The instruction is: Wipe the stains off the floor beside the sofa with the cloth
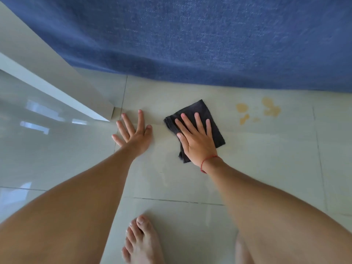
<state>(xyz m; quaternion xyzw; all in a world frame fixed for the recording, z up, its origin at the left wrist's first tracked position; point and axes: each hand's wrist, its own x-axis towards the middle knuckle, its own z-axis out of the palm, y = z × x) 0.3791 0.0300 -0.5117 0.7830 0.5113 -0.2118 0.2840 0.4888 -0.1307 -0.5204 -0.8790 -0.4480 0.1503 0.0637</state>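
Note:
A dark grey folded cloth [204, 113] lies flat on the pale tiled floor [266, 159], just in front of the blue sofa [190, 39]. My right hand [196, 138] presses flat on the cloth, fingers spread, a red thread around the wrist. To the right of the cloth, several yellowish stains [266, 109] mark the tile close to the sofa's base. My left hand [133, 132] rests palm down on the bare floor to the left of the cloth, fingers apart, holding nothing.
A white wall or panel [47, 73] runs diagonally at the left and ends near my left hand. My bare foot [142, 242] stands on the tile at the bottom centre. Glossy tiles stretch out to the left and right.

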